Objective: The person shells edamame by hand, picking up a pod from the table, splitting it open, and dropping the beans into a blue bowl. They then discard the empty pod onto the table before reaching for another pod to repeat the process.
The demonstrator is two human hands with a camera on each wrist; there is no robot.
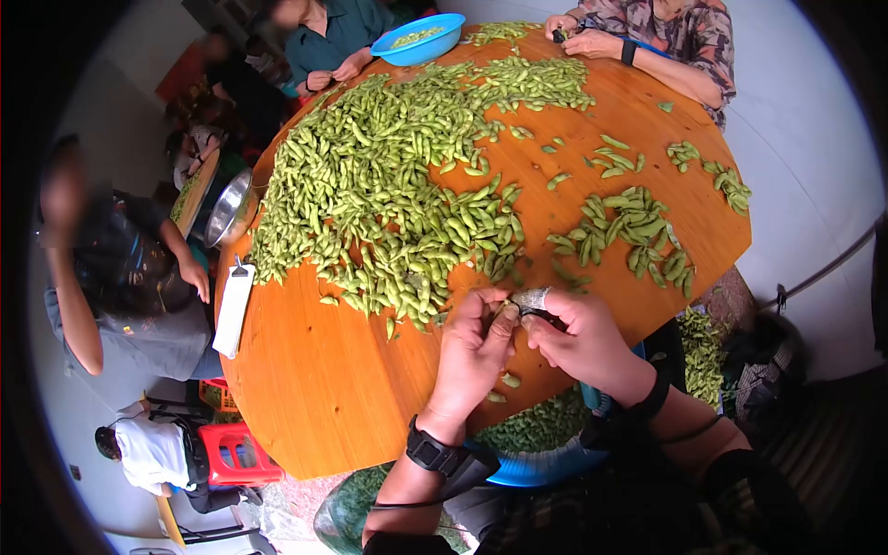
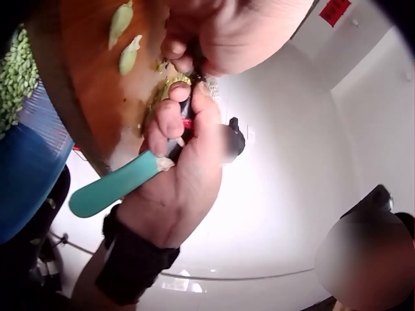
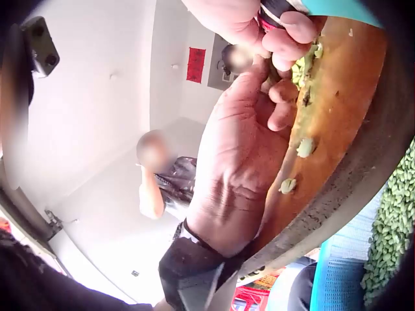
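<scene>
Bottom centre, a blue basket shows, partly hidden; two loose pods lie on the table. Above, the left grip pinches a barely visible pod; the right grip clasps a teal-handled tool! Upper centre, the pod heap; beyond, one blue bowl. Left-wrist view, upper right: a red sign, illegible.

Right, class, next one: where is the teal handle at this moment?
In the left wrist view, the teal handle is left of centre, jutting out from the person's right hand, just above the black wrist strap.
</scene>
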